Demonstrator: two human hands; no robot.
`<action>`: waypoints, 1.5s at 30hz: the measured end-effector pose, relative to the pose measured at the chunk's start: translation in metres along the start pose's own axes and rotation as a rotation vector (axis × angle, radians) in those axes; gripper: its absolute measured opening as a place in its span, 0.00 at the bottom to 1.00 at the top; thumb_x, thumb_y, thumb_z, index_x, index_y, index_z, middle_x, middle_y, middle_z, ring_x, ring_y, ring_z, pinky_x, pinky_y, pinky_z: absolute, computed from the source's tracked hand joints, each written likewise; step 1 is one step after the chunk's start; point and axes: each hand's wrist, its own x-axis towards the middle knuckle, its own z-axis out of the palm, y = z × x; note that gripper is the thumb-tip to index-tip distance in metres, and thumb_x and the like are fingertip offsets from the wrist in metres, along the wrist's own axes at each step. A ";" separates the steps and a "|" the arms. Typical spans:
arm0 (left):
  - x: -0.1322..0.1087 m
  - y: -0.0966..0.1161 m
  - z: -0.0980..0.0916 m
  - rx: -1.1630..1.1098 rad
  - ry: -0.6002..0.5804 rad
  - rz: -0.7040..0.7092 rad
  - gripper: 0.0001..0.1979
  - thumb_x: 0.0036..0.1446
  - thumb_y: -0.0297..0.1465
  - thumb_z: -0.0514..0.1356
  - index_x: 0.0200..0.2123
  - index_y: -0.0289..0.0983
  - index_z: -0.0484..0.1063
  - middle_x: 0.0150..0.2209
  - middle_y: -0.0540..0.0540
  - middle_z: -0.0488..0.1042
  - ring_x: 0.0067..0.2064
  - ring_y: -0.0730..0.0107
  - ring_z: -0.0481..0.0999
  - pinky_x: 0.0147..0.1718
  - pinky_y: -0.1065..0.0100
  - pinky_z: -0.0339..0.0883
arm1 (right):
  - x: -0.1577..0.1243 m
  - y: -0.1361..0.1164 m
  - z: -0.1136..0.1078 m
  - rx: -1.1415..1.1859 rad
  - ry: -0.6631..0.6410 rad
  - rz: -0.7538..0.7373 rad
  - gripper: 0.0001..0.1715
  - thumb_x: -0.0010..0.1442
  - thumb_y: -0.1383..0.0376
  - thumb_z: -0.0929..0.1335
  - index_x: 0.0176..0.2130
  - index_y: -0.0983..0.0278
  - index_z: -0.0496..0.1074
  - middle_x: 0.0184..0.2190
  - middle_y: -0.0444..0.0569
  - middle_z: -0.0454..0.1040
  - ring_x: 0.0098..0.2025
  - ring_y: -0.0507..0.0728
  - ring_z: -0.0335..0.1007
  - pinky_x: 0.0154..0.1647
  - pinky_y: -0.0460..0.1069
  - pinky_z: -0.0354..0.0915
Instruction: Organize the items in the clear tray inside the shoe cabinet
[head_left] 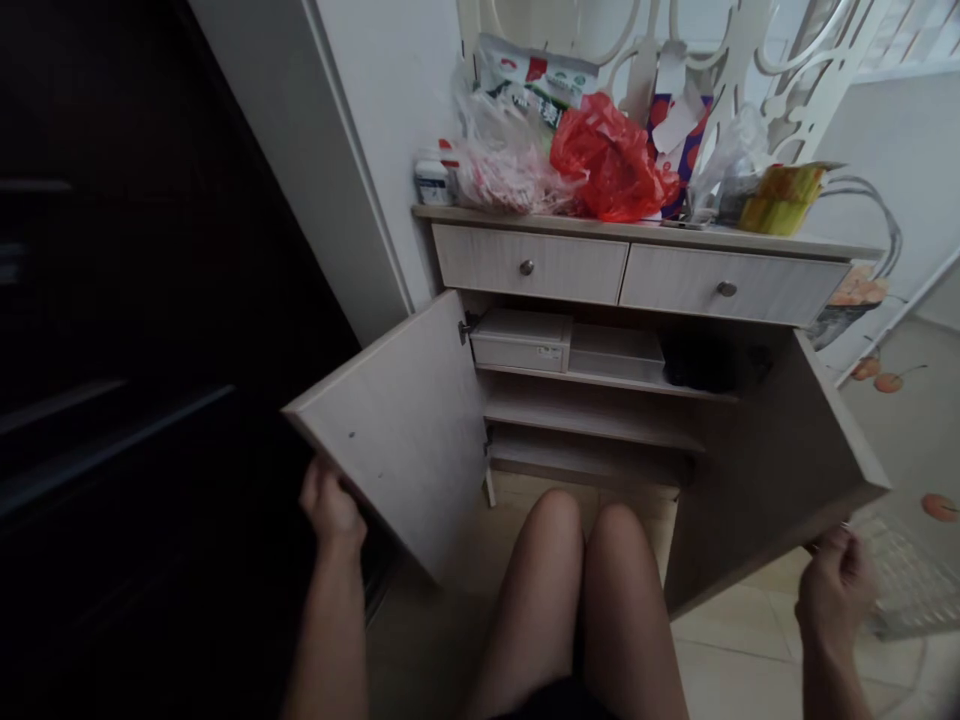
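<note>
A pale wood-grain cabinet stands in front of my knees with both doors swung outward. My left hand (332, 508) is closed at the free edge of the left cabinet door (405, 430); its fingertips are partly hidden behind the panel. On the other side, my right hand (836, 585) is closed at the outer edge of the right cabinet door (780, 470), apparently on its handle, which is mostly covered. Inside, a white box (521, 345) and a translucent box (616, 355) sit on the top shelf, beside a dark item (701, 362) in shadow.
Two shut drawers (532, 262) run above the doors. On the cabinet top lie a red plastic bag (611, 160), a clear bag (506, 165), a white bottle (433, 182) and a yellow package (784, 198). A white wire rack (915, 580) stands at the right.
</note>
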 end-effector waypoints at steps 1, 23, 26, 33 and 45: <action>-0.011 -0.001 0.002 0.018 0.016 0.016 0.22 0.52 0.48 0.53 0.43 0.45 0.77 0.41 0.51 0.82 0.49 0.51 0.79 0.51 0.48 0.74 | -0.004 -0.006 0.005 -0.029 -0.033 -0.038 0.30 0.60 0.36 0.58 0.34 0.57 0.66 0.30 0.53 0.72 0.36 0.67 0.73 0.42 0.62 0.69; -0.148 0.072 0.230 0.058 -0.748 0.306 0.16 0.62 0.40 0.59 0.36 0.35 0.81 0.30 0.43 0.80 0.32 0.65 0.78 0.34 0.70 0.67 | -0.014 -0.109 0.218 -0.259 -0.550 -0.385 0.21 0.70 0.55 0.54 0.39 0.63 0.68 0.34 0.52 0.75 0.33 0.57 0.70 0.31 0.48 0.56; -0.148 0.084 0.261 0.159 -0.780 0.309 0.13 0.63 0.38 0.59 0.35 0.36 0.80 0.28 0.44 0.79 0.31 0.67 0.76 0.32 0.72 0.62 | -0.006 -0.112 0.235 -0.293 -0.587 -0.420 0.20 0.70 0.58 0.55 0.41 0.65 0.68 0.34 0.52 0.75 0.32 0.57 0.69 0.30 0.48 0.55; -0.146 0.093 0.302 0.302 -0.813 0.364 0.13 0.66 0.35 0.57 0.36 0.35 0.79 0.32 0.43 0.80 0.31 0.68 0.73 0.31 0.71 0.55 | 0.001 -0.125 0.268 -0.458 -0.593 -0.394 0.21 0.73 0.59 0.54 0.48 0.67 0.70 0.36 0.56 0.76 0.34 0.58 0.71 0.34 0.48 0.58; -0.140 0.098 0.339 0.379 -0.867 0.352 0.13 0.68 0.33 0.55 0.44 0.35 0.79 0.40 0.38 0.81 0.39 0.63 0.78 0.36 0.70 0.60 | 0.017 -0.143 0.290 -0.608 -0.643 -0.363 0.25 0.74 0.55 0.53 0.55 0.63 0.69 0.41 0.57 0.78 0.40 0.60 0.76 0.39 0.50 0.65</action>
